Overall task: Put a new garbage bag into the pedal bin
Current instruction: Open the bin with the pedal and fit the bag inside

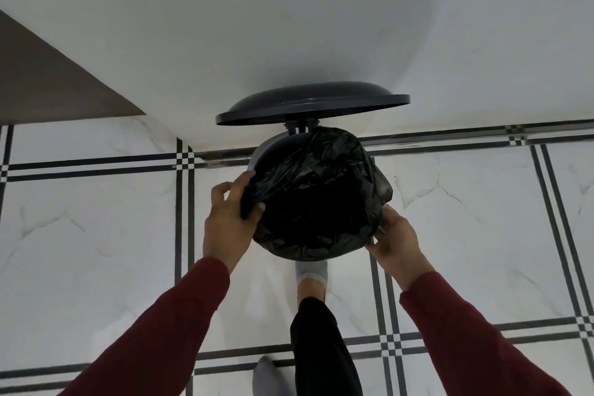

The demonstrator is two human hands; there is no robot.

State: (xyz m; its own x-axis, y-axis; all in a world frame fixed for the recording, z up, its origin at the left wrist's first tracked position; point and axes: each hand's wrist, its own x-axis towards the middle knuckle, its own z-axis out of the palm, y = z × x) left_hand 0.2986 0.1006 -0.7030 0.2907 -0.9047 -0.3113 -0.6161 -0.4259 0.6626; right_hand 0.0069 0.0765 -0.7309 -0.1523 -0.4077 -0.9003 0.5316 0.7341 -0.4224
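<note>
No readable text, label, brand or number on anything near my hands; garbage bag (316, 199), bin lid (313, 106) and floor tiles (96, 212) carry no writing.

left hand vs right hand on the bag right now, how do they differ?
The left hand pinches a loose fold of the black garbage bag between thumb and fingers, up at the rim; the right hand sits lower, against the bag's outer side, its fingertips hidden behind the plastic. At the left hand's side the bin rim is still bare; at the right hand's side the bag already covers it. Both wear dark red sleeves.
</note>
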